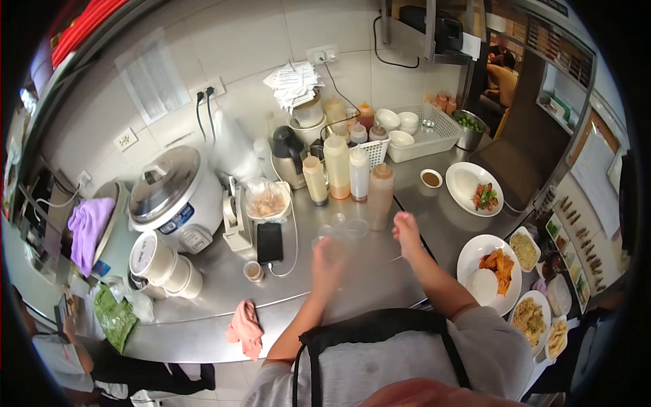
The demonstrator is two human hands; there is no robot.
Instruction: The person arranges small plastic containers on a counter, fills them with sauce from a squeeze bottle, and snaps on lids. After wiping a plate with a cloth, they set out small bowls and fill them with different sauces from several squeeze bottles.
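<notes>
Steel counter [380,275] spanning the frame from 9 to 3 o'clock, crowded along the tiled wall. White rice cooker [173,197], lid closed, standing at 9 o'clock of centre, with a stack of paper tubs [163,264] tipped over at its 6 o'clock. Two plates of food at 3 o'clock: far plate [464,180] toward the wall, near plate [471,258] with rice and orange pieces by the counter's edge. White basket [434,136] of bowls at 1 o'clock. Squeeze bottles [337,166] clustered upright at 12 o'clock, the brown bottle [381,197] nearest the hands. Left hand [329,261] hovering over bare steel at centre, motion-blurred, state of the fingers impossible to tell. Right hand [407,230] raised at 4 o'clock of the brown bottle, fingers bunched together and pointing to 12 o'clock, nothing visible between them. Black phone [269,242] lying flat at 9 o'clock of the left hand. Pink cloth [244,329] draped over the counter's front edge at 7 o'clock. Clear cups [347,228] resting on the steel between the two hands, at 12 o'clock of the left hand and 7 o'clock of the brown bottle. Small sauce dish [431,178] sitting at 9 o'clock of the far plate.
</notes>
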